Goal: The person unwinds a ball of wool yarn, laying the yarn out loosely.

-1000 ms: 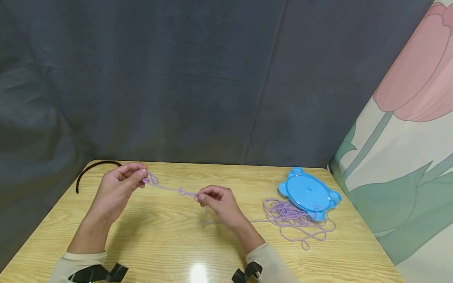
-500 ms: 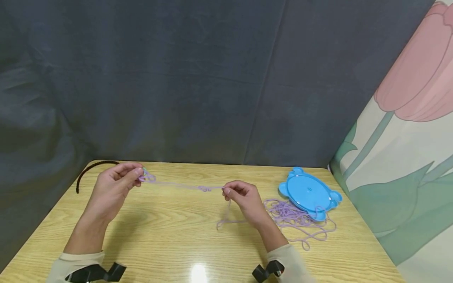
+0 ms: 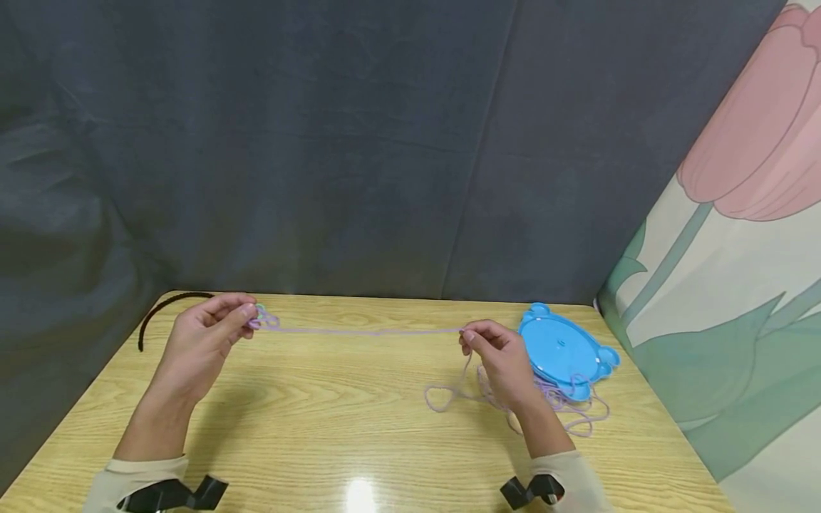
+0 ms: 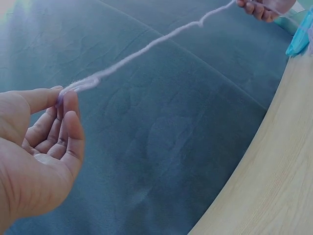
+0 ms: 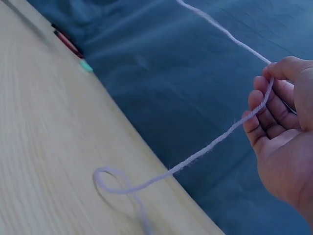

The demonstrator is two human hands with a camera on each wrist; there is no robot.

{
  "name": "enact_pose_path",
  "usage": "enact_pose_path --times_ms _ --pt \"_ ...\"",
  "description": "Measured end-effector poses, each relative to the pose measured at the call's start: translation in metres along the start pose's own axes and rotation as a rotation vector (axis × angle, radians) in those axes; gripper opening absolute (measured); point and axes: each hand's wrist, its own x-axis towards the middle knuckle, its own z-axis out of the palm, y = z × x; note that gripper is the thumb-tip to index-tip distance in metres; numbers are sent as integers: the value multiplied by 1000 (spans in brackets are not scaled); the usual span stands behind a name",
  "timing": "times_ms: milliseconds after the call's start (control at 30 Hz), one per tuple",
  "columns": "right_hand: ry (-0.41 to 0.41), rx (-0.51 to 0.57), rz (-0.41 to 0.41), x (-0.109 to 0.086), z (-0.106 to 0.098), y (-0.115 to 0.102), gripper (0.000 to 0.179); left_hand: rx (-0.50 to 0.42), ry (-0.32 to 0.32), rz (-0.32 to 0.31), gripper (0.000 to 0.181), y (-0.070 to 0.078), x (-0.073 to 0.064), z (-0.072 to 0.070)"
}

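A strand of lilac yarn [image 3: 359, 332] is stretched nearly level between both hands above the table. My left hand [image 3: 202, 349] pinches a small looped end between thumb and index finger, the other fingers loosely bent. A bit of green shows right by its fingertips in the head view. My right hand [image 3: 507, 360] pinches the strand between thumb and fingertips. From there the yarn hangs across the fingers and curls into a loop [image 5: 110, 191] over the table, as the right wrist view shows. The rest lies in a loose tangle [image 3: 580, 410], partly hidden by the right hand and forearm.
A blue bear-shaped plastic lid or tray [image 3: 561, 349] sits on the yarn tangle at the right. A dark cord [image 3: 157, 308] curves at the table's back left. In the right wrist view a thin red-and-black object with a mint tip [image 5: 71, 46] lies by the edge.
My right hand has moved steadily right, drawing the yarn out from the left hand. Small kinks in the strand have straightened. The left hand has shifted only slightly left.
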Motion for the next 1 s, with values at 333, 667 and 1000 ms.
enact_pose_path --times_ms 333,667,1000 --pt "122 130 -68 -8 -39 -14 20 11 -21 -12 9 0 0 -1" --pt "173 157 -111 -18 -66 -17 23 24 -55 -43 11 -1 0 0" --pt "279 162 -108 -33 -101 -21 23 21 -64 -9 12 0 0 0"
